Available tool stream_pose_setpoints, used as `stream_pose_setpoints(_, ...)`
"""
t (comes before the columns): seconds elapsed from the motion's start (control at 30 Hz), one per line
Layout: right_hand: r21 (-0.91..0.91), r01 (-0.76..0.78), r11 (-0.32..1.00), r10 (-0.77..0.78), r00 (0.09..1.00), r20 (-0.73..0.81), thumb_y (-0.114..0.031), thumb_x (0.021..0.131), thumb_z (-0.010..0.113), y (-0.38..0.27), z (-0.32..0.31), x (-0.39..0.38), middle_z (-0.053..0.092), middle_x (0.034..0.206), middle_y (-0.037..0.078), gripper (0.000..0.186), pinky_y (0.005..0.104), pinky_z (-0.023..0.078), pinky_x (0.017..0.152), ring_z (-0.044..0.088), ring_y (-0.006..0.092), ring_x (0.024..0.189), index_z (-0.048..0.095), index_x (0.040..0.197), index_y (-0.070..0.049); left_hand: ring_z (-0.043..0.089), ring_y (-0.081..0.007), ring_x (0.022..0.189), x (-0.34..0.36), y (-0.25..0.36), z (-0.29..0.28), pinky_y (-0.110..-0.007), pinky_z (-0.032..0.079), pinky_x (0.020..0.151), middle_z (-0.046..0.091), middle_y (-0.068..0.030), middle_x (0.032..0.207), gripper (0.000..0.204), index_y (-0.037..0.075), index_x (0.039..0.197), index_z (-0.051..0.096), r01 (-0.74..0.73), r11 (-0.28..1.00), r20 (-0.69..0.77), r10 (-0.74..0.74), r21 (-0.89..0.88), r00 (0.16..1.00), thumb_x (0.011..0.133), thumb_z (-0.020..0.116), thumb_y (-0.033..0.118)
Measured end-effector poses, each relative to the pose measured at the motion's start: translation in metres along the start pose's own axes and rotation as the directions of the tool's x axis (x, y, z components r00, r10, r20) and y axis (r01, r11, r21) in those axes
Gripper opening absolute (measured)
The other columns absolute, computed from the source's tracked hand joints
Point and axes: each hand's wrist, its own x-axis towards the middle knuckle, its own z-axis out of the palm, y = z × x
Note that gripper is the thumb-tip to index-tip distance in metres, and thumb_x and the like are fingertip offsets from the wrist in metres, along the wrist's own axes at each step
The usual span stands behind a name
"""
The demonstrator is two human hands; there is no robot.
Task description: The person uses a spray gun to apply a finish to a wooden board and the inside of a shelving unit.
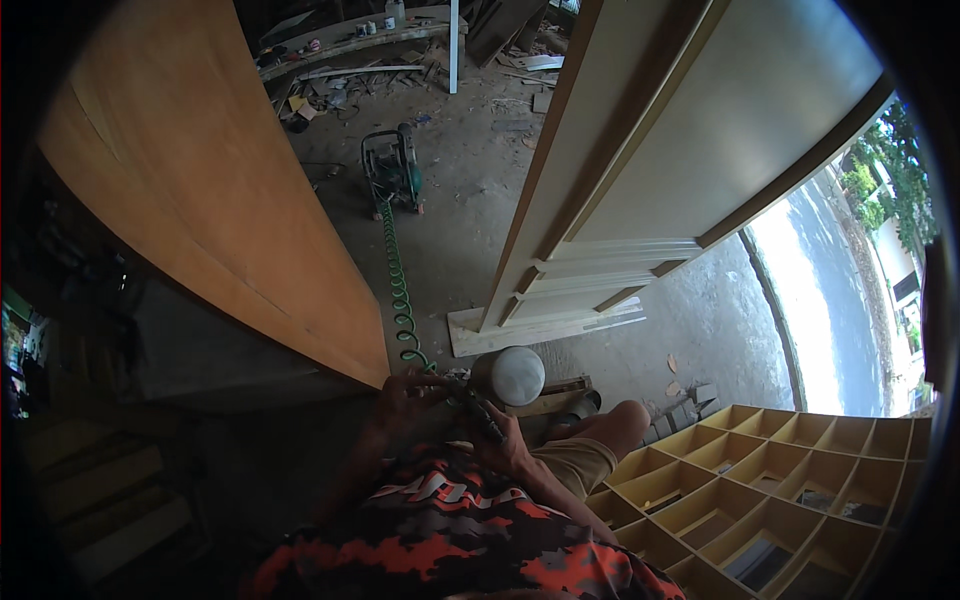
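Observation:
In front of my torso, both hands are close together at the lower middle. My right hand is closed around a dark metal spray gun. Beside the gun is a round can with a pale grey lid; whether it is joined to the gun I cannot tell. My left hand is in shadow, its fingers bent in at the gun's other side. A green coiled air hose runs down to the left fingers, where its end is hidden. The hose comes from a dark green air compressor on the floor.
A tall orange-brown wooden panel stands close on the left. Opposite it, a large pale panelled door stands on a board. A yellow compartmented shelf unit fills the lower right. Scrap wood litters the far floor.

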Motion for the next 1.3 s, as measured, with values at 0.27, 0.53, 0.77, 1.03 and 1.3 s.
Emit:
stream_pose_setpoints(0.27, -0.006, 0.001, 1.000, -0.001, 1.000, -0.022, -0.010, 0.100, 0.076, -0.010, 0.003, 0.000, 0.074, 0.092, 0.008, 0.028, 0.0321, 0.053, 0.067, 0.063, 0.0079, 0.079, 0.068, 0.126, -0.001, 0.056, -0.0069, 0.088, 0.001, -0.004, -0.003, -0.029, 0.046, 0.079, 0.068, 0.0023, 0.106, 0.025, 0.016, 0.115, 0.087, 0.094, 0.995, 0.005, -0.094, 0.043, 0.996, 0.090, 0.091, 0.020)
stream_pose_setpoints(0.53, 0.022, -0.019, 1.000, 0.019, 0.999, -0.034, -0.010, 0.101, 0.073, -0.007, 0.002, -0.003, 0.069, 0.088, 0.007, 0.025, 0.0320, 0.050, 0.065, 0.056, 0.0073, 0.076, 0.069, 0.125, -0.002, 0.053, -0.0063, 0.084, 0.000, -0.012, -0.001, -0.028, 0.044, 0.076, 0.067, 0.0034, 0.104, 0.024, 0.014, 0.114, 0.087, 0.091, 0.995, -0.006, -0.090, 0.031, 0.996, 0.091, 0.090, 0.020)
stream_pose_setpoints(0.77, -0.013, -0.057, 0.998, 0.056, 0.998, -0.006, -0.005, 0.103, 0.067, -0.022, -0.004, -0.005, 0.077, 0.097, 0.012, 0.023, 0.0354, 0.057, 0.075, 0.071, 0.0136, 0.086, 0.069, 0.125, 0.001, 0.050, -0.0067, 0.079, -0.001, 0.011, 0.004, -0.029, 0.042, 0.072, 0.066, 0.0036, 0.101, 0.027, 0.015, 0.114, 0.087, 0.087, 0.994, 0.008, -0.088, 0.065, 0.996, 0.090, 0.090, 0.026)
stream_pose_setpoints(1.03, -0.012, -0.055, 0.998, 0.055, 0.998, -0.025, -0.004, 0.102, 0.065, -0.022, -0.004, -0.005, 0.078, 0.097, 0.015, 0.021, 0.0360, 0.058, 0.077, 0.076, 0.0185, 0.087, 0.070, 0.122, 0.000, 0.046, -0.0072, 0.077, -0.002, 0.006, 0.007, -0.030, 0.038, 0.070, 0.060, 0.0052, 0.094, 0.025, 0.017, 0.112, 0.088, 0.100, 0.992, -0.009, -0.100, 0.078, 0.995, 0.089, 0.091, 0.025)
stream_pose_setpoints(1.3, -0.035, -0.050, 0.998, 0.050, 0.999, -0.004, -0.006, 0.103, 0.066, -0.022, -0.004, -0.005, 0.078, 0.097, 0.014, 0.022, 0.0354, 0.057, 0.077, 0.074, 0.0160, 0.088, 0.070, 0.124, -0.001, 0.046, -0.0079, 0.080, -0.007, 0.019, 0.007, -0.031, 0.039, 0.073, 0.058, 0.0048, 0.094, 0.026, 0.015, 0.112, 0.088, 0.092, 0.995, -0.017, -0.091, 0.028, 0.996, 0.088, 0.092, 0.024)
